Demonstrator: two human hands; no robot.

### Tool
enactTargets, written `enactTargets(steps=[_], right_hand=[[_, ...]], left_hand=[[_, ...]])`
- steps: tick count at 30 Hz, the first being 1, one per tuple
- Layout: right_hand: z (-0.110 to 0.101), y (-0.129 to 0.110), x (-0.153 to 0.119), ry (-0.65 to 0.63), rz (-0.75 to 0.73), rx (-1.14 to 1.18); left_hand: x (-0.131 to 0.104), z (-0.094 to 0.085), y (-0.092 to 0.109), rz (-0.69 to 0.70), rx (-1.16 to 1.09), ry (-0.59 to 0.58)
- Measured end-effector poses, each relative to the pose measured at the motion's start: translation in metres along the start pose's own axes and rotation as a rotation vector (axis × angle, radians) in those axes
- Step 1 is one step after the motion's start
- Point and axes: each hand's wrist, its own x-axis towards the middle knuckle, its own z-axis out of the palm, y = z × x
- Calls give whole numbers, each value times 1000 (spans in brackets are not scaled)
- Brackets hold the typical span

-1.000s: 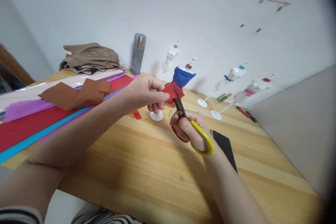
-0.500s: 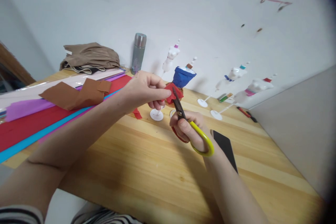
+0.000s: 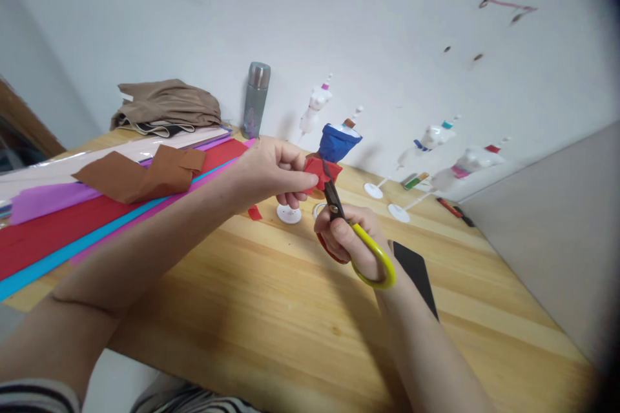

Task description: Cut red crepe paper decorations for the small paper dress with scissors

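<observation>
Between thumb and fingers, my left hand (image 3: 274,174) pinches a small piece of red crepe paper (image 3: 329,170). My right hand (image 3: 353,235) grips scissors (image 3: 372,255) with yellow handles and dark blades. The blades lie across the red piece and look nearly closed. Just behind it stands a small white dress form dressed in blue paper (image 3: 339,142), with a brown band at its neck. Its lower part is partly hidden by the red piece and my hands. A red scrap (image 3: 254,212) lies on the table below my left hand.
Left are long coloured paper sheets (image 3: 53,235) with a brown paper piece (image 3: 140,174) on top. Behind them sit folded brown cloth (image 3: 169,103) and a thermos bottle (image 3: 256,100). More white dress forms (image 3: 436,135) stand at right. A black flat object (image 3: 416,274) lies beside my right wrist.
The scissor blades have come closer together on the red paper. The red piece has shifted slightly to the right and turned a little. The dress forms stay in place.
</observation>
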Motion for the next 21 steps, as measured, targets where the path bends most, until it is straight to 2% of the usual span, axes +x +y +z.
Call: enactTargets(steps=[7,21], right_hand=[[1,-2,0,6,-12,14],[2,-6,2,2,-13,24]], left_hand=[[0,1,-1,2,-46,-38],[-1,0,-2,16,-6,9]])
